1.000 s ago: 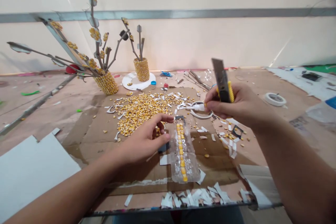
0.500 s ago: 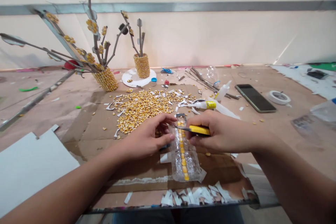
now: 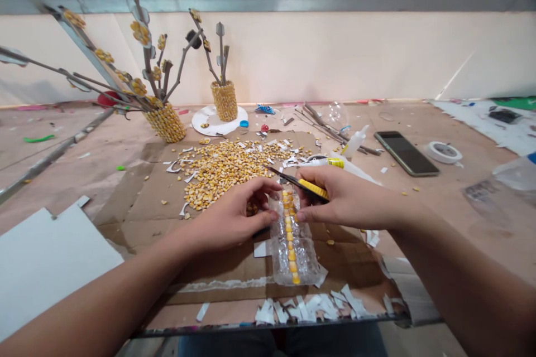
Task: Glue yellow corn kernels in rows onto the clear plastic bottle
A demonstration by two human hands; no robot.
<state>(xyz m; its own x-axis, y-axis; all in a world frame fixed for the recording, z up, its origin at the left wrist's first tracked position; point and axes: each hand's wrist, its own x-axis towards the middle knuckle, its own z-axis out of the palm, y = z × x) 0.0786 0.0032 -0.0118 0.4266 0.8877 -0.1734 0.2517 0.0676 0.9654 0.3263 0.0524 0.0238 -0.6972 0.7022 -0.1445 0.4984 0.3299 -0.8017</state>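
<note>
A clear, ridged plastic bottle (image 3: 304,256) lies on the cardboard with a single line of yellow corn kernels (image 3: 290,237) along its top. My left hand (image 3: 243,209) grips the bottle's far left side, thumb and curled fingers against it. My right hand (image 3: 349,195) holds a utility knife (image 3: 312,187) with a yellow and black handle, its dark pointed end aimed left above the bottle's far end. The right thumb is by the bottle's right side. Beyond my hands a pile of loose corn kernels (image 3: 226,170) is spread on the cardboard (image 3: 134,201).
Two kernel-covered pots, one left (image 3: 165,122) and one farther back (image 3: 225,101), hold branches. A glue bottle (image 3: 355,142), phone (image 3: 406,153) and tape roll (image 3: 444,152) lie to the right. White paper scraps (image 3: 310,308) line the near edge; a white sheet (image 3: 50,273) lies left.
The knife's tip has lifted off the kernel row and swung up and away, toward the pile. My left hand stays on the bottle. The view has shifted slightly.
</note>
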